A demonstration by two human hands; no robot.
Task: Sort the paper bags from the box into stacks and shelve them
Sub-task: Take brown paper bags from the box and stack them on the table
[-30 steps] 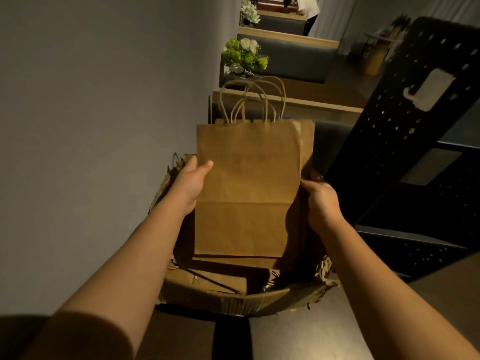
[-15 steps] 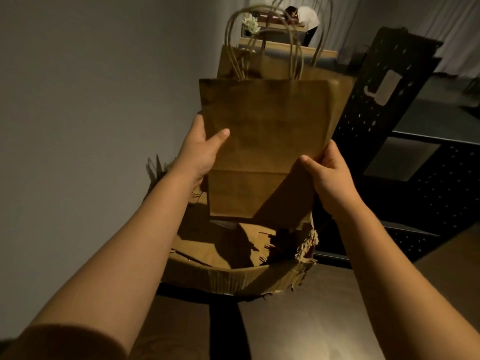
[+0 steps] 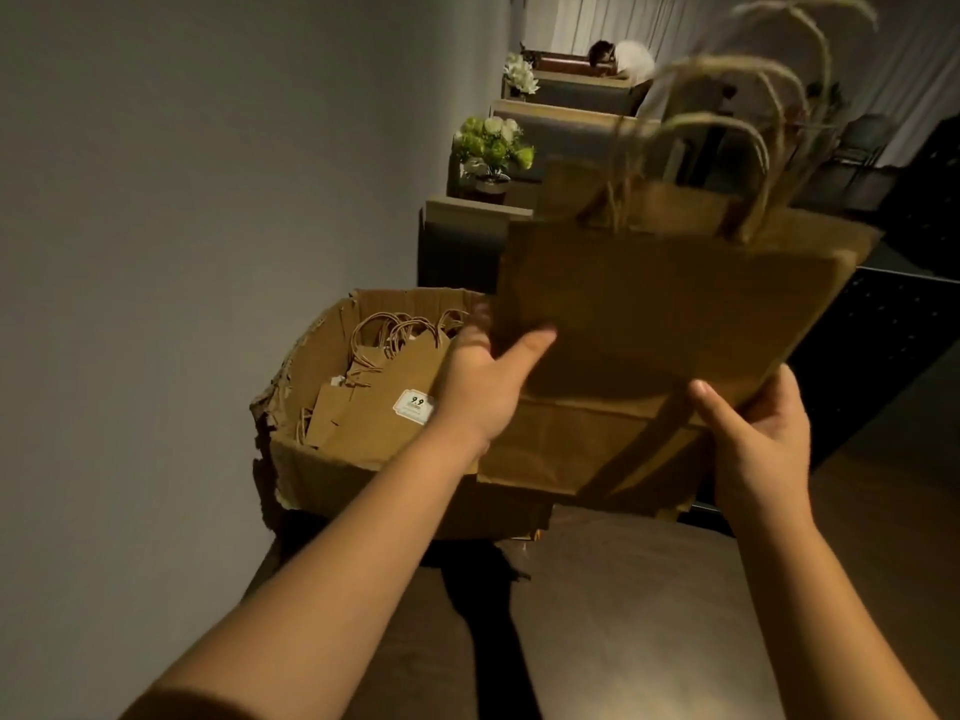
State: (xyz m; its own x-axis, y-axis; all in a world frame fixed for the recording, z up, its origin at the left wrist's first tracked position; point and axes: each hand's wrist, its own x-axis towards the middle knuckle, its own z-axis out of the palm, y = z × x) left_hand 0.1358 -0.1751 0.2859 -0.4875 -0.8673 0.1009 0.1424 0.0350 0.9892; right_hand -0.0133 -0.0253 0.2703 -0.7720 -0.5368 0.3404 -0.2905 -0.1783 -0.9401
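Your left hand (image 3: pixel 485 379) and right hand (image 3: pixel 756 439) pinch a sheaf of brown paper bags (image 3: pixel 660 324) held above a dark tabletop (image 3: pixel 623 615). A torn cardboard box (image 3: pixel 332 459) with more bags sits against the plain grey wall (image 3: pixel 182 226). Booth seats (image 3: pixel 472 241) and flowers (image 3: pixel 493 142) recede behind.

1. A plain grey wall (image 3: pixel 197 252) fills the side from 7 to 11 o'clock.
2. Booth seats (image 3: pixel 470 246) with wooden tops stand in a row toward 12 o'clock.
3. A pot of green-white flowers (image 3: pixel 493 148) stands on one divider.
4. Pale curtains (image 3: pixel 597 15) hang at 12 o'clock.
5. A dark tabletop (image 3: pixel 639 615) lies at 6 o'clock; the light is dim.
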